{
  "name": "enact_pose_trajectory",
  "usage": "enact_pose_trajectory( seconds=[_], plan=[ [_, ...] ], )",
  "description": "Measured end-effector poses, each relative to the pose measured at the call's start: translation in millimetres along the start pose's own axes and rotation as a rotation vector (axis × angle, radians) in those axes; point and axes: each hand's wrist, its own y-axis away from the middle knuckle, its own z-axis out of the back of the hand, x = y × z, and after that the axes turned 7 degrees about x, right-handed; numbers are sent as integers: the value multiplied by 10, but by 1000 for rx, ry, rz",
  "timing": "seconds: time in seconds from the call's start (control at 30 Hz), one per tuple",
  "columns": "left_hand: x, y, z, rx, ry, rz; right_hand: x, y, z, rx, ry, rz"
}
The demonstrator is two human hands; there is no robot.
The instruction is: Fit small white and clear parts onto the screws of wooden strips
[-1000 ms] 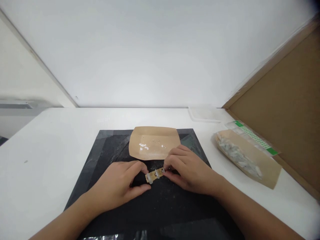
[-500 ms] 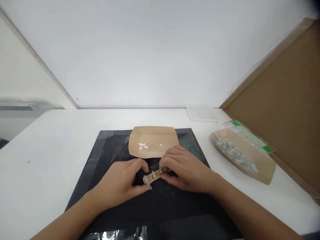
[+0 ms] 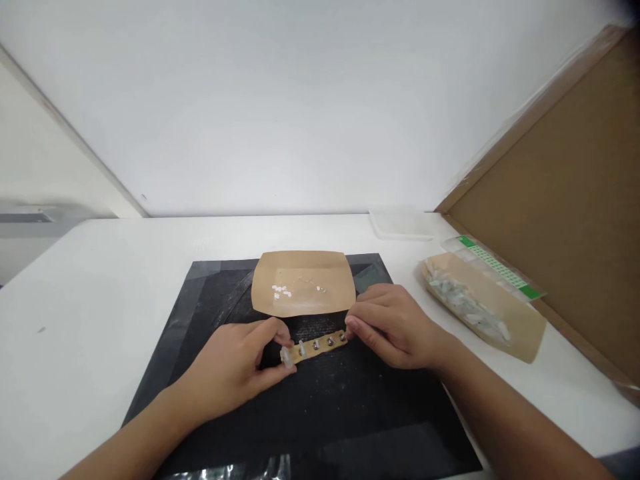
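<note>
The left hand (image 3: 233,360) pinches one end of a tan strip (image 3: 323,346) over a black mat (image 3: 320,427), while the fingertips of the right hand (image 3: 395,325) bunch at the other end — whether gripping it, I cannot tell. The strip looks part filled: pale pieces (image 3: 302,349) stand on its two leftmost studs, the middle one is unclear, and the two rightmost seem bare, left to do. Beyond lies a paper tray (image 3: 303,261) with white bits (image 3: 280,291); rightward on the counter (image 3: 65,340), a side tray (image 3: 523,330) of slivers (image 3: 463,297) adjoins a green-edged packet (image 3: 493,262) — print unreadable.
</note>
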Motion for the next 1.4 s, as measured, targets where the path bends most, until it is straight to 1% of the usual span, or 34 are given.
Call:
enact_pose_trajectory(
  seconds=[0.13, 0.3, 0.43, 0.6, 0.8, 1.03, 1.13, 1.27, 1.33, 1.4],
  plan=[
    [28, 5, -22, -7, -10, -7, -11, -11, -43, 18, 15, -11],
    [38, 19, -34, -14, -25, -18, -40, -1, -60, -15, 81, 29],
    [29, 19, -22, -18, -35, -28, 15, -36, -91, -24, 34, 18],
    [30, 12, -18, -27, -36, -35, 96, -98, -227, -6, 55, 34],
    [13, 24, -11, -43, -30, -54, 65, -99, -420, 21, 101, 42],
    [35, 29, -47, -40, -32, -47, 60, -119, -465, -36, 123, 22],
    [37, 29, -43, -40, -35, -64, 76, -116, -429, -50, 60, 40],
    [9, 25, 21, -67, -92, -115, 140, -110, -312, -153, -129, 48],
    [-3, 34, 62, -132, -103, -158, 200, -113, -251, -157, -232, 46],
    [-6, 58, 95, -244, -42, -209, 273, -119, -217, -118, -318, 46]
  ],
)
